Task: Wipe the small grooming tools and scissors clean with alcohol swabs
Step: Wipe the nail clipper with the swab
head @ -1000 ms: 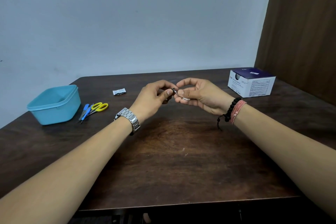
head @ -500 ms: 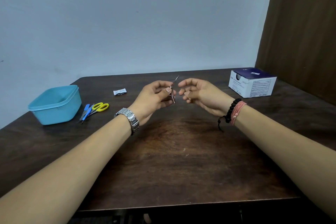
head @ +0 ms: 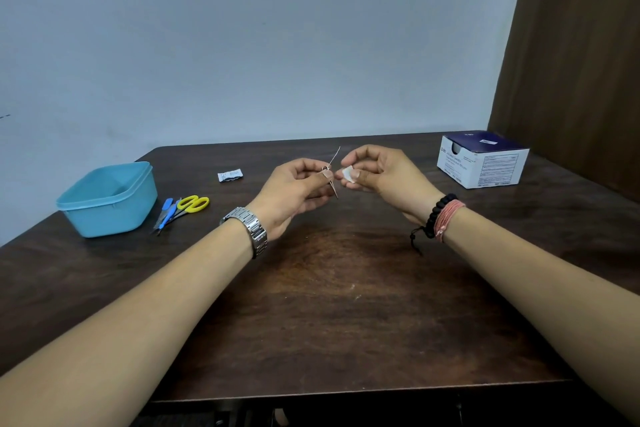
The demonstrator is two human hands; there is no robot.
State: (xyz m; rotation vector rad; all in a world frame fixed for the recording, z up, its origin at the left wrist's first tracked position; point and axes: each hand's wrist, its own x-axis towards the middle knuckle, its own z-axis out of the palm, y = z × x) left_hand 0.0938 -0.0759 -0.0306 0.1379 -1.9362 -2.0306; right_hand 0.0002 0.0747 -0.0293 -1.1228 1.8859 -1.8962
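My left hand point(head: 294, 187) pinches a small metal nail clipper point(head: 332, 177) above the middle of the table, its thin lever swung up and away. My right hand point(head: 377, 173) pinches a white alcohol swab point(head: 348, 173) just to the right of the clipper, a small gap between them. Yellow-handled scissors point(head: 192, 203) and blue-handled grooming tools point(head: 167, 211) lie together on the table at the left.
A light blue plastic tub point(head: 107, 199) stands at the left beside the tools. A torn swab wrapper point(head: 230, 175) lies behind the hands. A white and navy box of alcohol swabs point(head: 481, 163) sits at the far right. The dark wooden table point(head: 332, 305) meets the wall behind.
The hands were together on the clipper with the swab against it. They have drawn apart, and the clipper's lever now sticks up from my left hand.
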